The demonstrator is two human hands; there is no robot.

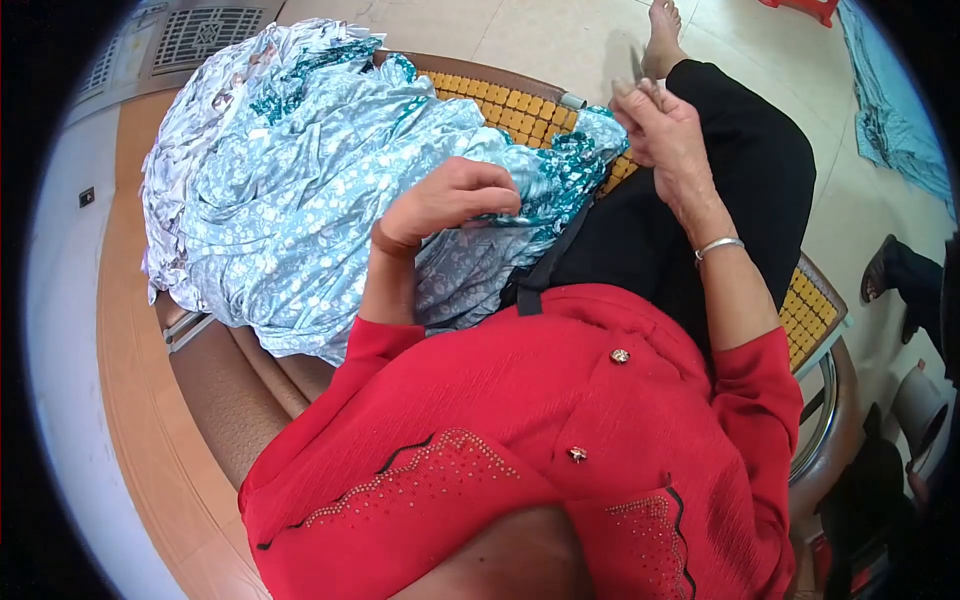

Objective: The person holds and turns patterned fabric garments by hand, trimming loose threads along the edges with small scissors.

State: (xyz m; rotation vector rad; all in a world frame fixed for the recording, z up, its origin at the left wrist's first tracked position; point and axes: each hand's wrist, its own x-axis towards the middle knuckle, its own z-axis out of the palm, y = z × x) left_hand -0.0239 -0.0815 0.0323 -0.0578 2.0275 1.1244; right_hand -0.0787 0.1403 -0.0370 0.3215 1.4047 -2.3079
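My left hand (455, 203) is closed, its fingers curled down over light blue floral fabric (310, 190) with teal patterned edges. Its fingertips are hidden, so what they pinch cannot be made out. My right hand (655, 125) is raised over my black-trousered leg, closed in a pinch, with a bracelet on the wrist. A thin, greyish, blurred thing shows at its fingertips, too unclear to name. Just left of that hand, a teal-edged end of the fabric (590, 145) lies on the seat.
The fabric is heaped on a brown bench with a yellow-brown beaded mat (500, 105). More blue cloth (900, 130) lies at the right. Another person's dark-clothed leg and sandalled foot (878, 268) show at the right edge. A red object (805, 8) stands at the top right.
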